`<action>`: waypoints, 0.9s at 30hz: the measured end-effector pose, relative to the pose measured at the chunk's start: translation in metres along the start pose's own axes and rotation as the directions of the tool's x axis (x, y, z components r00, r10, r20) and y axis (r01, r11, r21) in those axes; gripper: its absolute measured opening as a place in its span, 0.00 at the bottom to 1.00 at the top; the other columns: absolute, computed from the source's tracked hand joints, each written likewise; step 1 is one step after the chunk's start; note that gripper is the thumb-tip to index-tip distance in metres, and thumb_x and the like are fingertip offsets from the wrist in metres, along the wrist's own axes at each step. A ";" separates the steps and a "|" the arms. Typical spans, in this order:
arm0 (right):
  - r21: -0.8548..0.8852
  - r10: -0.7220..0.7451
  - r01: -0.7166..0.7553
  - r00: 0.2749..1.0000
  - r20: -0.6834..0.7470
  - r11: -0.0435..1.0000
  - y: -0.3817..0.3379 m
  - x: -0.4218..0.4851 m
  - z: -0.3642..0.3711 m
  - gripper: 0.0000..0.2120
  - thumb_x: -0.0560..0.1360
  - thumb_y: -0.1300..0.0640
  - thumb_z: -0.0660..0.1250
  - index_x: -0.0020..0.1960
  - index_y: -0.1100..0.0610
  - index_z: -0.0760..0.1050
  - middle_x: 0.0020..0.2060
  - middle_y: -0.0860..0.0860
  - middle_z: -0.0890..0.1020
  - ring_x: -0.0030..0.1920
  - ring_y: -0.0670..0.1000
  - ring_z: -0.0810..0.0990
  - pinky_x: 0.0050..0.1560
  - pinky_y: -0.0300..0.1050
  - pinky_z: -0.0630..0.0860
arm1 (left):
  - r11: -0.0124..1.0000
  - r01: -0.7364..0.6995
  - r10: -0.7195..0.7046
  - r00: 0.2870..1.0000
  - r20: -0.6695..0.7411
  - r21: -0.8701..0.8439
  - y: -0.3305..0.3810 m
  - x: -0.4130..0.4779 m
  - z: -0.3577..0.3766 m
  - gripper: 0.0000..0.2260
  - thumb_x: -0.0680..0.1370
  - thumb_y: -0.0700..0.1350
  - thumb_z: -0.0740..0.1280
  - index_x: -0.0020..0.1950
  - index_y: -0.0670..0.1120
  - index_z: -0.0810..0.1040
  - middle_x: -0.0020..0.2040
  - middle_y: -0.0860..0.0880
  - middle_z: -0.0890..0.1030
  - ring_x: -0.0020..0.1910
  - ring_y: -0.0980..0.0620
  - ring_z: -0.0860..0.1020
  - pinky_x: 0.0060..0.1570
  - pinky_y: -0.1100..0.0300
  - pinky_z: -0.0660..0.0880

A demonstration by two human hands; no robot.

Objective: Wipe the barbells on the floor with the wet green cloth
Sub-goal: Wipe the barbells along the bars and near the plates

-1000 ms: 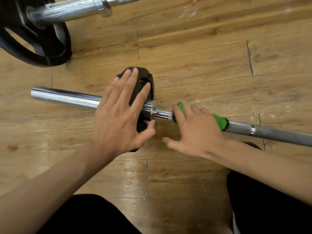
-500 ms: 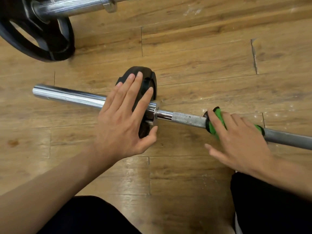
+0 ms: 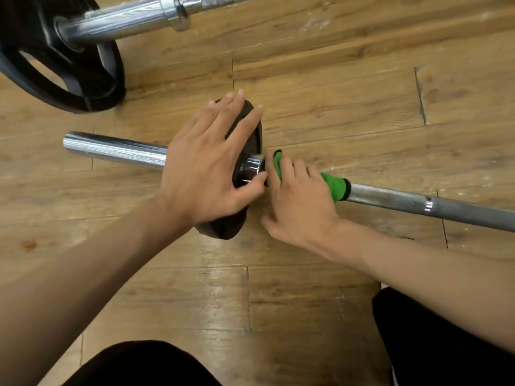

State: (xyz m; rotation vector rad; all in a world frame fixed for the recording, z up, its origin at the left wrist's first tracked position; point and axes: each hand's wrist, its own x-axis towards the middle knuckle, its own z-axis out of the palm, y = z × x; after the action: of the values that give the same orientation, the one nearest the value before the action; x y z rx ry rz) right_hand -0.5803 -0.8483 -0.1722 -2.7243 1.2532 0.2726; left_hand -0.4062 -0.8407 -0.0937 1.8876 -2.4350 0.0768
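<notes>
No legible txt.
Small plate (image 3: 223, 229), big plate (image 3: 106, 79), near bar (image 3: 418, 200), far bar (image 3: 125, 19): no brand, nos. or labels readable at this res.

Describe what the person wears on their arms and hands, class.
The left hand and right hand are bare: no gloves, rings or watch. The left forearm and right forearm show no sleeves. Black trousers cover the knees.
</notes>
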 end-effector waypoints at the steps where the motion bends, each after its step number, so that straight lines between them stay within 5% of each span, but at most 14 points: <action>1: 0.001 -0.001 0.001 1.000 -0.016 1.000 0.005 0.001 0.001 0.50 0.71 0.36 0.63 0.82 0.65 0.54 0.57 0.60 0.74 0.53 0.61 0.74 0.52 0.56 0.73 | 1.000 0.013 -0.013 1.000 0.017 0.004 -0.003 0.009 0.000 0.36 0.77 0.63 0.61 0.78 0.42 0.69 0.79 0.38 0.67 0.77 0.37 0.67 0.75 0.42 0.65; 5: 0.178 0.033 -0.015 0.995 -0.098 0.984 0.035 -0.009 0.006 0.46 0.72 0.38 0.61 0.82 0.62 0.56 0.63 0.62 0.74 0.57 0.62 0.74 0.57 0.57 0.72 | 0.994 0.105 -0.104 0.994 0.016 -0.018 -0.016 0.037 -0.001 0.35 0.79 0.64 0.58 0.77 0.42 0.70 0.79 0.38 0.66 0.75 0.37 0.67 0.72 0.39 0.64; 10: 0.148 -0.017 0.035 0.993 -0.121 0.988 0.080 -0.036 0.013 0.47 0.74 0.37 0.62 0.85 0.57 0.50 0.82 0.63 0.54 0.67 0.64 0.71 0.64 0.60 0.73 | 0.997 0.082 -0.082 0.996 0.020 0.006 -0.012 0.018 0.002 0.40 0.79 0.64 0.59 0.81 0.36 0.62 0.81 0.37 0.64 0.81 0.38 0.61 0.80 0.44 0.55; 14: 0.005 0.016 -0.016 0.998 -0.062 1.000 0.073 -0.031 0.017 0.55 0.73 0.33 0.66 0.84 0.61 0.43 0.82 0.65 0.53 0.71 0.67 0.68 0.67 0.63 0.68 | 0.992 0.098 -0.100 0.995 -0.030 -0.074 -0.013 0.022 0.007 0.39 0.78 0.61 0.59 0.80 0.34 0.63 0.78 0.36 0.67 0.79 0.37 0.64 0.78 0.43 0.59; 21: -0.041 0.082 -0.084 0.996 -0.041 0.996 0.026 0.038 -0.005 0.61 0.69 0.27 0.64 0.83 0.63 0.41 0.81 0.67 0.55 0.64 0.64 0.71 0.61 0.58 0.69 | 0.982 0.121 -0.116 0.992 0.047 -0.144 -0.027 0.069 0.004 0.36 0.79 0.59 0.54 0.79 0.34 0.66 0.78 0.36 0.68 0.78 0.37 0.66 0.77 0.48 0.57; 27: -0.011 0.032 -0.033 0.997 -0.073 0.999 0.055 0.041 -0.004 0.48 0.74 0.35 0.63 0.82 0.64 0.55 0.71 0.64 0.70 0.63 0.63 0.73 0.61 0.56 0.70 | 0.975 0.161 -0.138 0.979 0.151 -0.155 -0.029 0.098 -0.002 0.39 0.78 0.61 0.50 0.81 0.37 0.64 0.80 0.37 0.66 0.79 0.40 0.63 0.77 0.50 0.57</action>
State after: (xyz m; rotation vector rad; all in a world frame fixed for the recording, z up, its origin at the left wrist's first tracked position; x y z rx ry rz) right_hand -0.5953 -0.9149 -0.1794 -2.7494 1.3191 0.1867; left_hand -0.4021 -0.9424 -0.0839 2.0555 -2.2876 -0.2668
